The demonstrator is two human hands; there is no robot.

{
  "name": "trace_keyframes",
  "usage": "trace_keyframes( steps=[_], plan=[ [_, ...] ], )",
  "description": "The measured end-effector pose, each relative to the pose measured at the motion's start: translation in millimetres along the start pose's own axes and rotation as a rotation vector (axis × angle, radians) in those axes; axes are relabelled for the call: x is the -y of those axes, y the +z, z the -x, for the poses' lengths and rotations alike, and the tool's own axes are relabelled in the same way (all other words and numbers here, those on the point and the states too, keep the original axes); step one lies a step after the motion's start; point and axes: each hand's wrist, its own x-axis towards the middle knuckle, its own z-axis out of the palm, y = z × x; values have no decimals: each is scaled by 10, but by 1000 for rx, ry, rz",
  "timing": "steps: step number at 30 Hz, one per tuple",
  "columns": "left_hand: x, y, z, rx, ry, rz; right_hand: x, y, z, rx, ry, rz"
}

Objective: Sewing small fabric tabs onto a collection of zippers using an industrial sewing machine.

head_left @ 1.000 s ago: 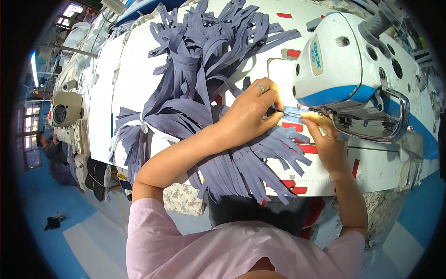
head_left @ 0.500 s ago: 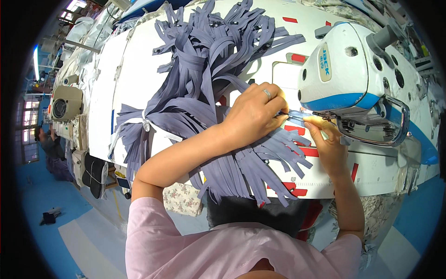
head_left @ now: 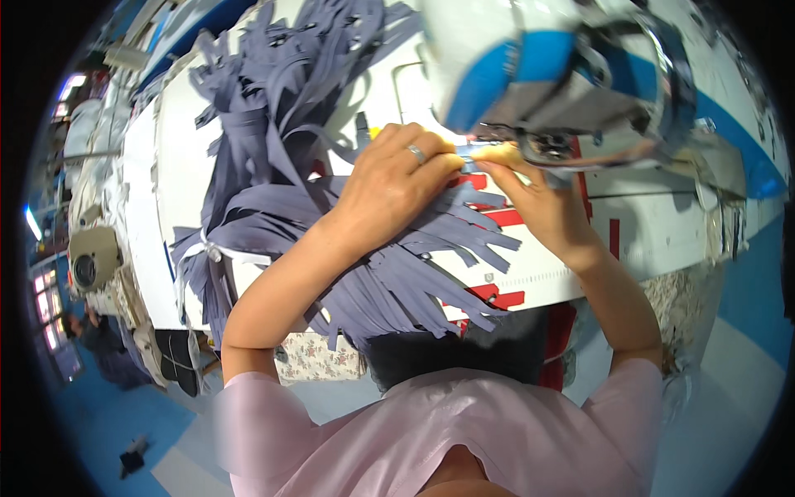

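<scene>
Between my two hands a short stretch of grey-blue zipper (head_left: 468,157) lies under the head of a white and blue sewing machine (head_left: 505,79). My left hand (head_left: 389,184), with a ring on one finger, is closed on the zipper just left of the needle area. My right hand (head_left: 542,203) pinches it close by on the right, fingertips near the presser foot. Beneath my left forearm spreads a bundle of grey-blue zippers (head_left: 406,286), gathered at its left with a white tie (head_left: 214,251). The needle tip cannot be made out.
A larger heap of zippers (head_left: 302,83) with dark sliders covers the far left of the white table (head_left: 186,141). Red marks (head_left: 505,217) lie near my right hand. Floral fabric (head_left: 319,358) hangs below the front edge. Another person (head_left: 108,352) is at the far left.
My view has shifted and tilted, so the machine looms larger and blurred, and the zippers appear farther left. Both hands still grip the zipper, slightly closer together.
</scene>
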Motion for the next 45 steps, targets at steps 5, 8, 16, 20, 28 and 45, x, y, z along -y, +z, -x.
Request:
trace_keyframes(
  steps=[5,8,16,20,28,45],
  plan=[
    [32,161,-25,14,-203,96,58,-65,-35,9,187,-108],
    [25,173,-23,30,-281,163,74,-105,-62,-14,-48,184],
    [-6,163,-10,15,-338,195,75,-94,-17,16,76,32],
    [-5,120,-35,3,-308,120,-46,-79,126,151,-11,349],
    [81,109,-60,-6,-283,85,-140,-78,48,291,-183,757],
    [211,171,-41,47,-306,-82,-214,29,-150,-52,-168,34]
  ],
)
